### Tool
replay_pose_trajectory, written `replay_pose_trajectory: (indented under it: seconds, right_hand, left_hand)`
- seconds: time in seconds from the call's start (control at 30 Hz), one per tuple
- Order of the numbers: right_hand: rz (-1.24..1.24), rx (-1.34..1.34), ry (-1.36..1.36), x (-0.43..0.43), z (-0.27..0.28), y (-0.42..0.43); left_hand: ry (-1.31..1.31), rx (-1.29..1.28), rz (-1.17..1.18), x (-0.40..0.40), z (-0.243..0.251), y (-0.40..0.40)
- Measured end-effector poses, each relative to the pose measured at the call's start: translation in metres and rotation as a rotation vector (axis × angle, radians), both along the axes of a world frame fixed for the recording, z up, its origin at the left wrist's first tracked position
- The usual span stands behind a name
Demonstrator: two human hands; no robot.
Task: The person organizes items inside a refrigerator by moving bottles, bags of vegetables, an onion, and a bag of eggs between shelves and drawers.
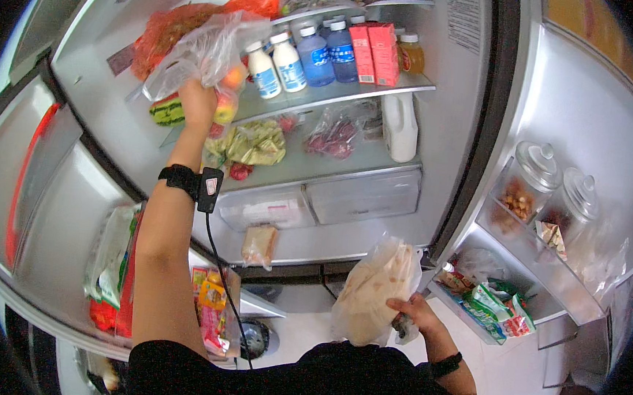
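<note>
My left hand [197,101] reaches into an open refrigerator and grips a clear plastic bag [217,44] on the upper glass shelf. Apples [224,108] in thin plastic show just right of my fingers. Below that hand lies a piece of watermelon [167,112], partly hidden by my wrist. In front of my body, my right hand [417,313] holds a plastic bag of pale flatbread-like food [373,289] by its side. A small dark wrapped item [405,329] hangs beneath those fingers; its contents are unclear.
Milk bottles [290,66], blue-labelled bottles [316,60] and pink cartons [382,53] line the upper shelf. A white jug [400,126] and bagged vegetables [257,142] stand below. Wrapped bread [258,246] sits before the drawers [366,198]. Glass jars [536,169] fill the right door rack.
</note>
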State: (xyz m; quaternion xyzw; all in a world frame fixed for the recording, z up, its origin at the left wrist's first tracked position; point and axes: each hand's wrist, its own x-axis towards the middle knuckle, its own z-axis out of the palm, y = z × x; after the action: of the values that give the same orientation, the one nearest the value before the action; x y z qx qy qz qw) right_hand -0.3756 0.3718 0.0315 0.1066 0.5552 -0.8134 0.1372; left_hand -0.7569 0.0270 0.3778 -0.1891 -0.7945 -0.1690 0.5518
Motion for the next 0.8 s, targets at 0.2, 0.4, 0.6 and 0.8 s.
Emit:
replay_pose_trajectory:
  seconds: [0.2,0.4,0.6,0.8]
  right_hand:
    - [0.009,0.1,0.009,-0.018,0.001,-0.002]
    - [-0.069,0.024,-0.015,-0.039,0.005,-0.012]
    - [-0.098,0.061,0.007,-0.047,-0.012,-0.018]
    - [-0.066,0.059,-0.033,-0.042,-0.025,-0.014]
  left_hand:
    - [-0.098,-0.113,0.204,-0.088,-0.016,-0.03]
    - [-0.049,-0.203,-0.089,-0.109,-0.034,-0.015]
    - [-0.02,-0.22,0.031,-0.125,-0.044,0.012]
    - [-0.162,-0.595,0.332,-0.168,-0.044,-0.022]
